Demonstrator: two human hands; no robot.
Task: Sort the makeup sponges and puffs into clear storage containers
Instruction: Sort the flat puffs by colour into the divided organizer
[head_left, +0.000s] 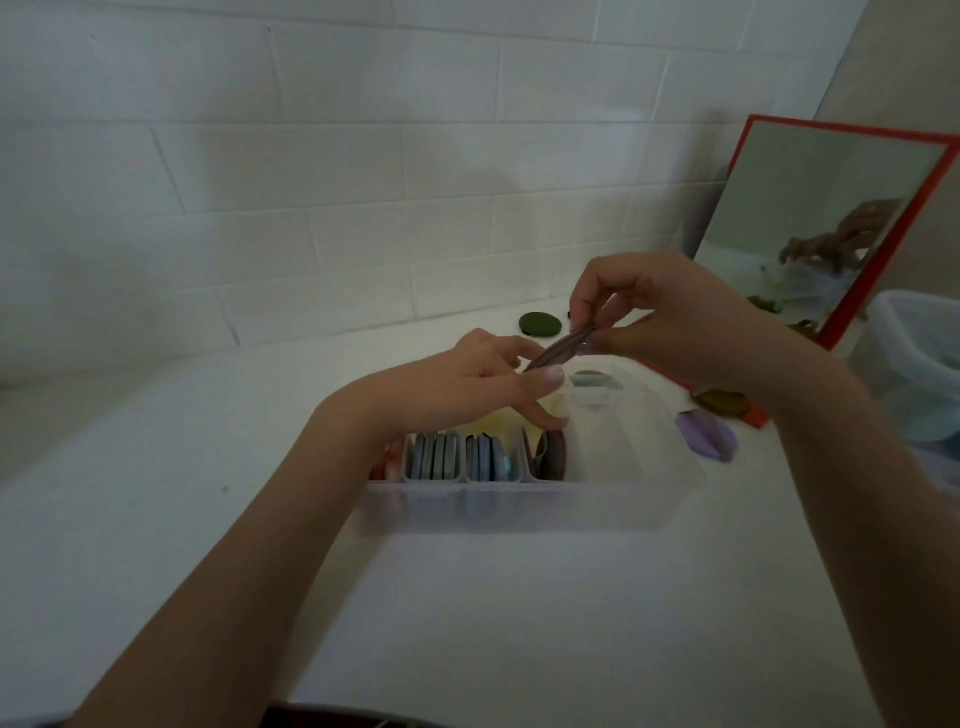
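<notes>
Puff (558, 349) in hand, a flat mauve-brown one, held edge-on just above the clear divided box (530, 496): your right hand (670, 317) pinches its upper end between thumb and fingertips, and your left hand (483, 379) pinches the lower end, the other fingers loosely spread over the box. You are at the step of slotting one piece into its place. Inside the box, puffs stand on edge in narrow sections: reddish ones at the left, two sections of blue-grey ones, then a section with dark brownish puffs (553, 457) right under your left fingers. By colour, that section looks like the match, though the blur makes the shade hard to judge. The next move calls for turning the puff upright, lining it up with the gap beside the brown ones, and letting one hand go so the other can press it down between the dividers. Loose pieces wait on the worktop (156, 493): a dark green puff (540, 323) behind the box, an olive one (722, 402) and a lilac one (706, 434) to the right. A red-framed mirror (831, 218) leans on the wall, and a second clear tub (914, 358) sits at the far right.
</notes>
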